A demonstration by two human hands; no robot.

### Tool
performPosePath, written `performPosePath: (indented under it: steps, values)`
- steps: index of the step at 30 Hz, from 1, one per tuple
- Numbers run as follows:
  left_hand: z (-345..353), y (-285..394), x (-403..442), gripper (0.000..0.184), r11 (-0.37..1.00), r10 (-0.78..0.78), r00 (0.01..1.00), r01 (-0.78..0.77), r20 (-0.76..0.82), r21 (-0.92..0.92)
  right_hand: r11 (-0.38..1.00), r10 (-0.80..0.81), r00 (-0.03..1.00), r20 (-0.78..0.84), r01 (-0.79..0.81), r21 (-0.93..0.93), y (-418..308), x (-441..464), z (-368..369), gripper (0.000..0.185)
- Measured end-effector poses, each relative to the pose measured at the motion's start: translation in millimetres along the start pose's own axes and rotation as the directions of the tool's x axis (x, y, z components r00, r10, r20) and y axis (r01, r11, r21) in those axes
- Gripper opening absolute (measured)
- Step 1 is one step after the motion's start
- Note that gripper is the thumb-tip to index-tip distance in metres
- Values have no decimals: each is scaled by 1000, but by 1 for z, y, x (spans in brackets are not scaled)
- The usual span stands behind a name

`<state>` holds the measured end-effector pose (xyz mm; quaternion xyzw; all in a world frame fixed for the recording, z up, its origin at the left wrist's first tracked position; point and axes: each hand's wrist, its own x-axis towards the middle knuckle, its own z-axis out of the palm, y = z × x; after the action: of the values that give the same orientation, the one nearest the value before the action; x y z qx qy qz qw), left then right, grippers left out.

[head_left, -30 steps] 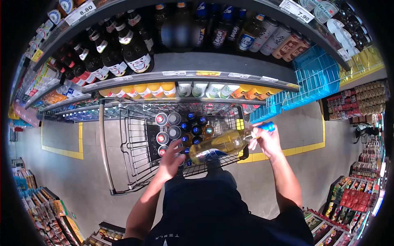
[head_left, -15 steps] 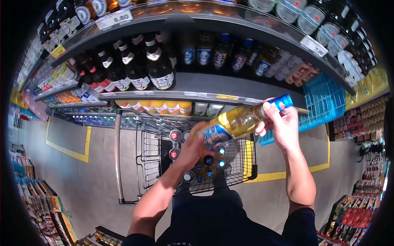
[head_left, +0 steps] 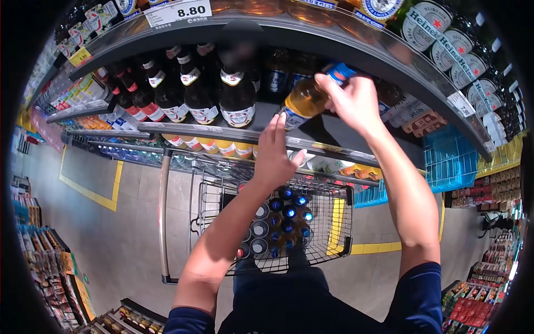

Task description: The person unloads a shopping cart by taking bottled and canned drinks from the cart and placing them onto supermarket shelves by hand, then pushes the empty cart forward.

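Note:
A yellow bottle with a blue label [head_left: 307, 99] leans over the dark middle shelf [head_left: 267, 117], its base near the front edge. My right hand [head_left: 351, 103] grips it at the blue-wrapped neck. My left hand [head_left: 276, 153] is at the bottle's lower end, fingers extended and thumb apart, with the fingertips at its base; it does not wrap round the bottle. Dark bottles with white labels [head_left: 238, 100] stand upright just left of it. More blue-labelled bottles [head_left: 276, 78] stand behind, partly in shadow.
Below the shelf is a wire shopping cart [head_left: 328, 222] holding several blue-capped bottles [head_left: 289, 212] and cans [head_left: 259, 228]. A blue wire basket [head_left: 450, 156] sits right of the shelf. The upper shelf edge [head_left: 334, 33] with a price tag [head_left: 178, 12] arches above my hands.
Both hands have carried the bottle up and forward from above the cart onto the middle shelf. My left hand has opened from around the bottle's lower part.

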<state>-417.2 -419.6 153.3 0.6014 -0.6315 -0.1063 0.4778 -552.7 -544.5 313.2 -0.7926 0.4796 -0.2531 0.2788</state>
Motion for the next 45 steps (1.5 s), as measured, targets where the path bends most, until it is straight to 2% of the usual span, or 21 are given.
performPosePath:
  steps: [2,3,5,9,11,14,17,21,26,30,31,32,33,35,36,37,38,40,42,43,45]
  values:
    - [1,-12,8,94,980,0,1000,-5,28,201,985,-171,979,-110,169,-26,-1,29,19,47]
    - [6,-19,9,93,974,-16,1000,12,15,226,985,-170,979,-108,169,-25,-1,40,27,47]
    - [7,-23,14,92,964,-10,999,-3,48,265,947,-311,946,-93,299,-121,-1,60,40,46]
    - [11,-32,21,88,937,1,998,-26,70,348,946,-278,960,-33,268,-182,-2,83,57,48]
    - [14,-41,24,86,918,41,998,-53,39,392,986,-149,983,110,155,-52,-8,91,58,47]
    - [17,-52,31,88,970,54,996,-68,64,235,976,-207,970,130,214,-47,-4,104,64,44]
    - [21,-59,36,90,939,133,986,-158,100,306,984,-178,980,91,178,13,-6,109,70,42]
    - [23,-54,39,92,934,135,987,-156,88,322,990,-141,985,96,142,-2,-8,115,72,43]
    - [23,-46,40,96,942,-120,980,61,161,330,974,-221,970,101,225,-25,-11,111,72,45]
    - [31,-42,39,98,913,-96,991,49,98,406,981,-195,979,56,195,3,-6,111,77,45]
    - [32,-43,39,98,909,-112,987,54,117,413,903,-429,900,-74,425,-64,4,117,84,44]
    - [33,-44,38,98,909,-110,987,50,121,415,770,-638,748,-183,618,-160,15,123,89,43]
    - [33,-45,37,96,912,-111,986,53,121,408,771,-637,749,-186,616,-159,14,120,88,43]
    - [33,-46,30,95,914,-114,986,55,124,402,904,-425,891,-159,411,-117,14,112,88,29]
    - [29,-41,23,89,909,-8,995,-34,99,415,906,-422,893,-159,408,-115,17,101,88,29]
    - [25,-35,15,83,895,99,992,-122,74,429,894,-448,842,-301,431,-124,23,83,88,31]
    - [19,-28,1,83,895,99,992,-123,78,428,882,-462,773,-435,450,-137,29,61,88,33]
    - [2,-13,-41,71,970,94,988,-119,126,213,946,-264,870,-417,317,63,52,-12,86,25]
    - [-14,-9,-95,64,999,22,975,-29,219,27,976,-67,940,-334,132,175,107,-82,114,16]
    - [-21,-10,-123,61,998,-55,960,53,276,14,981,137,982,-128,-116,156,144,-122,129,17]
    - [-35,-13,-183,56,976,-210,903,214,376,29,959,278,959,53,-280,35,245,-196,168,15]
